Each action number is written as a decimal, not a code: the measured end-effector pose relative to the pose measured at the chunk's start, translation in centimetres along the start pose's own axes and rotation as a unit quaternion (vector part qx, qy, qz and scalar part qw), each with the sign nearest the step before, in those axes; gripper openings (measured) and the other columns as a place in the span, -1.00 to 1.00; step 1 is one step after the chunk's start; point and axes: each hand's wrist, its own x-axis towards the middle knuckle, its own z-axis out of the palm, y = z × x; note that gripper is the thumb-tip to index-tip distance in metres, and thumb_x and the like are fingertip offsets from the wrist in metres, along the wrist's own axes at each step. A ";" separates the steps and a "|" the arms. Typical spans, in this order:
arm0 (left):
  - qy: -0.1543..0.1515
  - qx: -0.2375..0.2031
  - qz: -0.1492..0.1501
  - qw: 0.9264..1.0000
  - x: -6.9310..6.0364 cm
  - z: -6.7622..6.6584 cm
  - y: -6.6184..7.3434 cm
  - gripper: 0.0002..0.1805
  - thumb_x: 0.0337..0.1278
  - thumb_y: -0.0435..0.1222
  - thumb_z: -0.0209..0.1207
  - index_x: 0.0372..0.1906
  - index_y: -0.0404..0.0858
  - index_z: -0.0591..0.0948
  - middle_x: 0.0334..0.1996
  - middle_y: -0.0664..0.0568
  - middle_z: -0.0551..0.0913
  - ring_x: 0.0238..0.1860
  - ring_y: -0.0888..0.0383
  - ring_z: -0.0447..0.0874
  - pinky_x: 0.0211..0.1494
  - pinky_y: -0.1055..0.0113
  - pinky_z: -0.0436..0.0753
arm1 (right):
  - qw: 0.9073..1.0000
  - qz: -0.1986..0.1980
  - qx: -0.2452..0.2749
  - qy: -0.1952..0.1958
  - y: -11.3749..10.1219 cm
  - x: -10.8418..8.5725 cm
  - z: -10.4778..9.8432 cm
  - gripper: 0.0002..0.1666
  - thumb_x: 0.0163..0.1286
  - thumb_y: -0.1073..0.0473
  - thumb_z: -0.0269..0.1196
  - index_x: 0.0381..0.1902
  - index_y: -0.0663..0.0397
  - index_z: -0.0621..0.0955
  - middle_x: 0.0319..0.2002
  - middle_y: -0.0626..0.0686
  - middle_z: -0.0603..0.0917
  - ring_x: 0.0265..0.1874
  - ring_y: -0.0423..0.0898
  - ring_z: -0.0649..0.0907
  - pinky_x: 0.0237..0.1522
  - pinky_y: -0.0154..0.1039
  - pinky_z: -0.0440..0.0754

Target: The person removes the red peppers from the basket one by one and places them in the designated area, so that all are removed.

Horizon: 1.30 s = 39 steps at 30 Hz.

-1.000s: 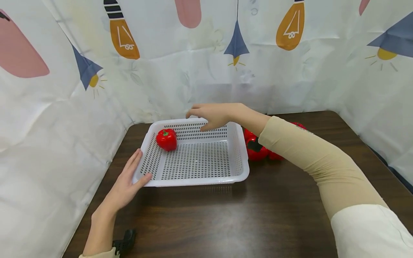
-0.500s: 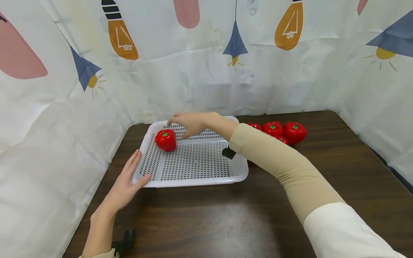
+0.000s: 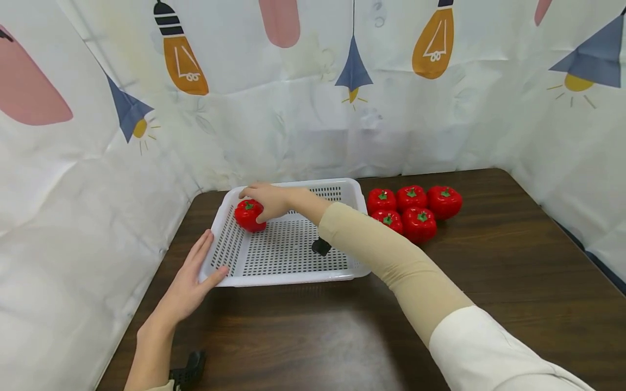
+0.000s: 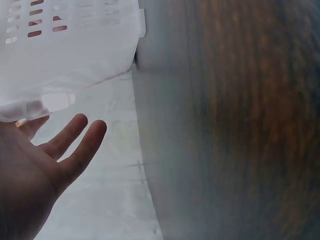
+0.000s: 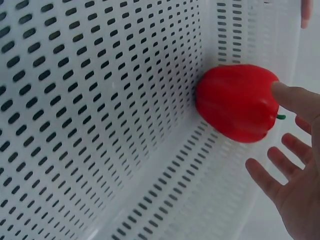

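A white perforated basket [image 3: 288, 280] stands on the table, with one red bell pepper [image 3: 247, 217] in its far left corner. My right hand [image 3: 270, 200] reaches over the basket to this pepper. In the right wrist view the thumb [image 5: 295, 97] lies at the top of the pepper [image 5: 235, 100], and the other fingers are spread apart beyond it, not closed round it. My left hand [image 3: 188, 282] rests against the basket's left side, its fingers straight and the thumb over the near left corner. The left wrist view shows that hand [image 4: 35, 172] beside the basket wall [image 4: 65, 60].
Several more red bell peppers [image 3: 412, 199] sit in a cluster on the dark wooden table [image 3: 513, 244], just right of the basket. A printed white curtain [image 3: 293, 119] hangs behind and along the sides. A black wrist mount [image 3: 321, 246] sits under my right forearm.
My right hand has moved left and down across the basket to the pepper in the corner. The cluster on the right has come into fuller view. My left hand keeps its place.
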 end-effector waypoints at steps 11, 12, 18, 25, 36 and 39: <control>0.008 -0.001 0.003 1.000 -0.5 0.2 -0.2 -0.03 0.36 -0.13 0.28 0.67 -0.17 -0.01 0.66 -0.04 -0.13 0.53 -0.33 0.03 0.39 -0.44 0.17 | 0.999 0.015 -0.040 -0.029 -0.8 1.3 1.4 -0.10 0.44 0.06 0.34 0.61 -0.08 0.19 0.53 0.01 0.26 0.42 -0.06 0.29 0.28 -0.27 0.47; 0.009 0.000 0.004 1.000 -0.5 0.2 -0.1 -0.04 0.36 -0.13 0.28 0.67 -0.18 -0.01 0.66 -0.03 -0.13 0.53 -0.32 0.04 0.43 -0.36 0.16 | 0.999 0.015 -0.042 -0.028 -0.8 1.3 1.5 -0.11 0.44 0.07 0.33 0.61 -0.08 0.20 0.52 0.01 0.26 0.42 -0.05 0.29 0.28 -0.26 0.46; 0.007 0.006 0.005 1.000 -0.5 0.2 -0.1 -0.05 0.38 -0.14 0.27 0.67 -0.16 0.00 0.66 0.01 -0.12 0.53 -0.26 0.06 0.49 0.33 0.13 | 0.998 0.024 -0.060 -0.020 -0.9 1.6 2.1 -0.13 0.46 0.03 0.31 0.62 -0.16 0.20 0.53 0.02 0.23 0.43 -0.04 0.29 0.32 -0.23 0.44; 0.007 0.000 0.003 1.000 -0.3 0.1 0.0 -0.04 0.37 -0.14 0.28 0.67 -0.15 -0.01 0.66 0.00 -0.13 0.55 -0.28 0.01 0.54 -0.04 0.14 | 0.998 0.034 -0.050 -0.012 -1.4 1.6 1.6 -0.16 0.43 0.09 0.35 0.58 -0.18 0.29 0.44 0.05 0.31 0.30 -0.08 0.40 0.21 -0.31 0.53; 0.007 -0.002 0.002 1.000 0.0 -0.1 0.2 -0.04 0.37 -0.13 0.27 0.67 -0.17 -0.02 0.67 -0.01 -0.14 0.55 -0.31 0.01 0.47 -0.33 0.11 | 0.998 0.038 -0.037 -0.030 -2.0 1.3 1.2 -0.31 0.36 0.15 0.42 0.38 -0.15 0.42 0.28 0.01 0.42 0.19 -0.13 0.44 0.03 -0.36 0.59; 0.006 -0.003 0.003 1.000 0.0 -0.1 0.2 -0.03 0.36 -0.13 0.27 0.67 -0.17 -0.02 0.67 -0.01 -0.14 0.54 -0.33 0.02 0.42 -0.41 0.13 | 0.997 0.045 -0.053 -0.038 -2.2 1.0 1.2 -0.32 0.34 0.15 0.43 0.35 -0.16 0.41 0.24 -0.01 0.44 0.17 -0.13 0.44 0.01 -0.35 0.61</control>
